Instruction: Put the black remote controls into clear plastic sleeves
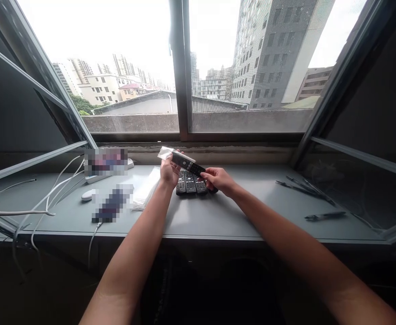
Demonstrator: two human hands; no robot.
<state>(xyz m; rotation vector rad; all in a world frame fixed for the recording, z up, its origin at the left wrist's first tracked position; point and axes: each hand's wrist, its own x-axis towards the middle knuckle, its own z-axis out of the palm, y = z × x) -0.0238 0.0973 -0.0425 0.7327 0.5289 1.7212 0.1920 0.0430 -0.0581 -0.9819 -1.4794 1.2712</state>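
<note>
A black remote control (188, 165) is held up at a tilt between my two hands, partly inside a clear plastic sleeve (165, 152). My left hand (169, 171) is closed around the sleeved upper end. With fingertips pinched, my right hand (218, 178) grips the lower right end of the same remote. Below it, several black remotes (191, 184) lie side by side on the grey desk (238, 221), partly covered by my hands. A stack of white plastic sleeves (145, 192) rests just left of my left forearm.
At left are a blurred-out phone-like object (112, 205) with a cable, a small white rounded object (88, 195), a white power strip (128, 164) and loose white cables (50, 194). A pen (324, 216) and thin dark tools (302, 187) lie right. Metal frame bars flank the desk before a window.
</note>
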